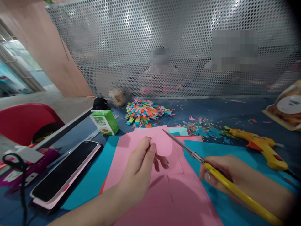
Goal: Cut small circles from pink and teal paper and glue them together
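Note:
My left hand (141,160) pinches a small pink paper piece (164,142) between thumb and forefinger; its lower edge is rounded. The other fingers are curled behind the piece. My right hand (225,175) is closed on yellow-handled scissors (218,175), whose blades reach up and left to the right edge of the piece. The blades look nearly closed. Beneath both hands lie large pink paper sheets (188,201), one with cut lines in it, on top of blue paper sheets (94,179).
A phone (66,169), a green carton (105,122) and a purple device (30,166) stand or lie on the left. Fringed colourful paper strips (143,111) and scraps (204,128) lie behind. At right are a yellow glue gun (261,144) and a food bag (287,106). A perforated metal panel (117,47) rises at the back.

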A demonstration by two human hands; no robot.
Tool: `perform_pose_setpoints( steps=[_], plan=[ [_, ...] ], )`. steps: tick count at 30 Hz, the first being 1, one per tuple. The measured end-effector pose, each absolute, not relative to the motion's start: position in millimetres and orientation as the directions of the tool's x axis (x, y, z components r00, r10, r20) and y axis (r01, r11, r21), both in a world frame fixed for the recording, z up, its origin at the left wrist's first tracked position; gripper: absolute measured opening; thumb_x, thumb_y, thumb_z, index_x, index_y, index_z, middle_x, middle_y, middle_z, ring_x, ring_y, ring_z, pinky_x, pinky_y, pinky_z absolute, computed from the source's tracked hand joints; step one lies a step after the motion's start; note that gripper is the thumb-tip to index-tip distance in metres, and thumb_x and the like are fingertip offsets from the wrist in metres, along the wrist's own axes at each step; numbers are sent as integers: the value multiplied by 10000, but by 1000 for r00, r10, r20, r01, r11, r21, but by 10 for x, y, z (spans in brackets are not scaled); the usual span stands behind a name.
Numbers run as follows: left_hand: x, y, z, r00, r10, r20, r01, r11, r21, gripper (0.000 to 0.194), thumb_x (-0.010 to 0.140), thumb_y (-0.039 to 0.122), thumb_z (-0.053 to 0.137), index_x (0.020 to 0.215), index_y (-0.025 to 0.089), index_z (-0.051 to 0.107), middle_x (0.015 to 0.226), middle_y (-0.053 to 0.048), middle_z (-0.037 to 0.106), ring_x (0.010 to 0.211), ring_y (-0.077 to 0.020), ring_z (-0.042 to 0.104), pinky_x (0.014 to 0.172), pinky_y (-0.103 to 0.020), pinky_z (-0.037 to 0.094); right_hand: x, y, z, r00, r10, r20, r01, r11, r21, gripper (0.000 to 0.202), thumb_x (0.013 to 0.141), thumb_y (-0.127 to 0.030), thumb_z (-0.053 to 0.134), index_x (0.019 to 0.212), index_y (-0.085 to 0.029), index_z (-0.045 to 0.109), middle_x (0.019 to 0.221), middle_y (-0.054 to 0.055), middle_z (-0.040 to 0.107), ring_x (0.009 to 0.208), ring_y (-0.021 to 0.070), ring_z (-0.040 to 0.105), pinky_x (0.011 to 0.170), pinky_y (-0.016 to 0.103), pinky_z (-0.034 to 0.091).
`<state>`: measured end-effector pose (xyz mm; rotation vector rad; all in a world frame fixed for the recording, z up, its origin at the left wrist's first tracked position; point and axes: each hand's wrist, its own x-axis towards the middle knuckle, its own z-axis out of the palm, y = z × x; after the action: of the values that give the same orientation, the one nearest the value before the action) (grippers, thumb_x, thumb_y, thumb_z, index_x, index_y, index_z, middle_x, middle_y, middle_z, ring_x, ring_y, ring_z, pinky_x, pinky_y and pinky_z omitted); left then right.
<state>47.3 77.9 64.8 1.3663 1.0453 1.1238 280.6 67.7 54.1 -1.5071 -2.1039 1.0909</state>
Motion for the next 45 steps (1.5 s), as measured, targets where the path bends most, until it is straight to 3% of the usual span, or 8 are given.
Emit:
perform_pose_setpoints(
  steps=[7, 14, 18, 22, 26, 29, 36, 45],
  plan=[
    [512, 862, 713, 151, 988, -30, -71, 41, 997, 188, 863, 257, 545, 698, 179, 502, 684, -20, 618, 629, -152, 611, 504, -248, 471, 2724, 727, 575, -290, 940, -182, 741, 100, -664, 359, 861, -518, 422, 651, -228, 444, 664, 10, 473, 600, 175, 392, 514, 292, 323],
    [520, 881, 664, 149, 985, -89, -95, 104, 990, 220, 777, 209, 666, 665, 179, 479, 598, 7, 628, 506, -105, 568, 503, -233, 473, 2816, 880, 483, -116, 993, -13, 789, 84, -609, 400, 816, -549, 502, 570, -259, 378, 517, -30, 411, 502, 170, 401, 478, 294, 288],
    [533, 893, 640, 182, 981, -61, -167, 92, 982, 238, 746, 216, 718, 722, 186, 483, 549, 39, 595, 497, -119, 590, 444, -213, 455, 2776, 840, 464, -143, 988, -57, 720, 64, -691, 385, 831, -552, 518, 618, -246, 420, 537, -51, 380, 495, 140, 355, 461, 280, 273],
    [526, 893, 628, 216, 976, -40, -236, 92, 967, 313, 729, 200, 753, 979, 179, 566, 575, 44, 614, 575, -154, 655, 426, -204, 489, 2658, 738, 525, -166, 982, -89, 612, 32, -790, 254, 823, -456, 554, 776, -206, 548, 603, -37, 482, 547, 151, 427, 490, 276, 343],
    [519, 877, 616, 239, 964, -115, -285, 183, 941, 228, 707, 219, 784, 790, 157, 581, 610, 24, 635, 679, -204, 724, 428, -196, 518, 2631, 703, 595, -196, 979, -49, 564, 72, -822, 190, 818, -366, 575, 839, -177, 568, 677, -6, 582, 626, 172, 501, 550, 279, 401],
    [526, 878, 605, 238, 957, -168, -303, 238, 923, 279, 694, 255, 803, 739, 164, 543, 589, 27, 631, 726, -240, 741, 412, -190, 512, 2658, 705, 649, -223, 974, -43, 583, 97, -807, 164, 831, -349, 575, 804, -192, 538, 700, -5, 587, 624, 163, 494, 572, 283, 407],
    [554, 851, 619, 217, 973, -84, -324, 153, 934, 302, 788, 293, 728, 736, 193, 447, 747, -47, 753, 824, -280, 745, 417, -219, 527, 2676, 664, 698, -266, 961, -71, 634, 119, -764, 186, 873, -354, 551, 973, -199, 570, 808, 21, 634, 677, 188, 515, 630, 314, 436],
    [552, 794, 672, 244, 966, -81, -380, 172, 909, 317, 793, 256, 725, 685, 185, 435, 780, -92, 777, 752, -274, 752, 413, -224, 533, 2601, 596, 679, -336, 930, -146, 638, 111, -762, 191, 895, -371, 528, 793, -219, 473, 740, -12, 569, 629, 148, 439, 535, 265, 403]
  ],
)
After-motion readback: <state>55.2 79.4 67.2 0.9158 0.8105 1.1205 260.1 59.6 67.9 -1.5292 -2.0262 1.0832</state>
